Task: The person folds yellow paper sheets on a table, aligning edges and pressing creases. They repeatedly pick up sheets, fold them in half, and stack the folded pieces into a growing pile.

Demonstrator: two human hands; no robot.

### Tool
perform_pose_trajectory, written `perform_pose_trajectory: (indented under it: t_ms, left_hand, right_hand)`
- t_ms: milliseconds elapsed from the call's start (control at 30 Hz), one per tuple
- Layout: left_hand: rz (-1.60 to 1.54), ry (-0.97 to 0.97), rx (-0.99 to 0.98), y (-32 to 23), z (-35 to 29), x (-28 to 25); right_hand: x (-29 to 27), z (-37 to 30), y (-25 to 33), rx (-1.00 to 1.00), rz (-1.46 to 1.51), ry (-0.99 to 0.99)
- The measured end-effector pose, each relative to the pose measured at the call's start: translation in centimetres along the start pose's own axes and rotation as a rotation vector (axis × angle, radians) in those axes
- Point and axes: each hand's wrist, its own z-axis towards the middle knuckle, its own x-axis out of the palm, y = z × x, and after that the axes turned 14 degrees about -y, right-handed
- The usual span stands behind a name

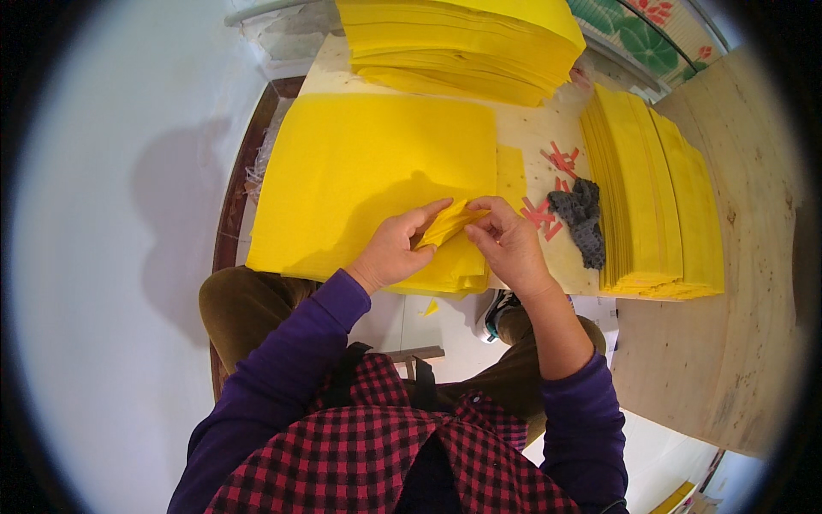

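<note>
A wide stack of yellow paper sheets lies on the wooden table in front of me. My left hand and my right hand meet at the stack's near right corner. Both pinch a folded yellow sheet that is lifted a little off the pile. Under them a small pile of folded yellow sheets sits at the table's near edge.
A thick yellow stack lies at the far side, another yellow stack to the right. A dark grey sponge and red paper strips lie between. A plywood board stands at right, a white wall at left.
</note>
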Motion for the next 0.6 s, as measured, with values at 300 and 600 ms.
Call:
perform_pose_trajectory:
  t_ms: [300,600]
  left_hand:
    - [0.038,0.015,-0.033,-0.3,-0.1,0.0]
    - [-0.02,-0.013,0.036,-0.1,-0.3,0.3]
  right_hand:
    - [0.7,0.0,-1.2,-0.056,0.034,0.019]
    - [0.4,-0.2,-0.1,-0.04,0.144,-0.033]
